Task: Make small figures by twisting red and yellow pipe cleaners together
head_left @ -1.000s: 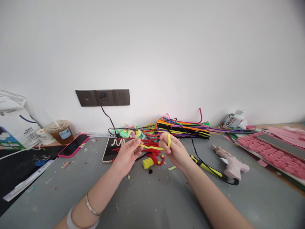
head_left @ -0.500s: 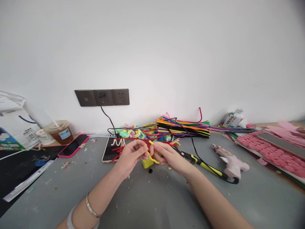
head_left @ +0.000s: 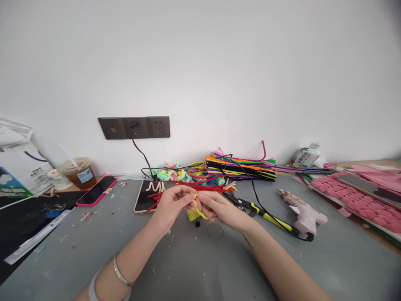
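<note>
My left hand point(head_left: 171, 205) and my right hand point(head_left: 219, 207) meet fingertip to fingertip over the grey table point(head_left: 200, 267). Both pinch a yellow pipe cleaner point(head_left: 196, 205) that is bent into a small loop between them. Just below the fingers lies a coiled yellow pipe cleaner piece point(head_left: 193, 215) with a small black pompom point(head_left: 198, 224) beside it. Loose red pipe cleaners point(head_left: 188, 187) lie just behind my hands.
A stack of coloured pipe cleaners point(head_left: 241, 166) lies by the wall. Yellow-handled pliers point(head_left: 257, 210) and a pink glue gun point(head_left: 305, 216) with a black cord sit right of my hands. Two phones point(head_left: 96, 190) point(head_left: 144, 196), an iced drink point(head_left: 78, 172) and a pink foam sheet point(head_left: 357, 205) are around.
The yellow pipe cleaner was stretched out between my hands; my hands have come together and bent it into a tight loop. The pliers behind my right hand are now uncovered.
</note>
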A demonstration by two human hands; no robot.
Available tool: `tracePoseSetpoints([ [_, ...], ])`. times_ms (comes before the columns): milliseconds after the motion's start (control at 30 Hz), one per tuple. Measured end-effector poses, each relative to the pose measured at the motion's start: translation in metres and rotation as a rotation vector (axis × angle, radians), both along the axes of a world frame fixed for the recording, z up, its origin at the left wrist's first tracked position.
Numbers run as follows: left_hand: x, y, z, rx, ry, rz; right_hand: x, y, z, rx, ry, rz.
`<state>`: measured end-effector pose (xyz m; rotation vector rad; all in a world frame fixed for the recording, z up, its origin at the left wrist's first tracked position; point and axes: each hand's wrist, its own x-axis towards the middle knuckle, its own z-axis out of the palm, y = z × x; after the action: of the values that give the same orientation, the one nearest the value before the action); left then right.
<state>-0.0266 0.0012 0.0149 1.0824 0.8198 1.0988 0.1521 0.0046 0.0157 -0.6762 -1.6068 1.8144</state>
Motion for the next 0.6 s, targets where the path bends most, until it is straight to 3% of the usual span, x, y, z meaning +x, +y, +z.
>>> tracePoseSetpoints([
  [367,-0.001,0.001,0.002,-0.05,-0.05,-0.031,0.001,0.001,-0.003,0.011,0.007,0.023],
  [600,-0.003,0.012,-0.002,-0.224,-0.323,0.17,-0.003,0.004,-0.005,-0.03,0.163,-0.246],
])
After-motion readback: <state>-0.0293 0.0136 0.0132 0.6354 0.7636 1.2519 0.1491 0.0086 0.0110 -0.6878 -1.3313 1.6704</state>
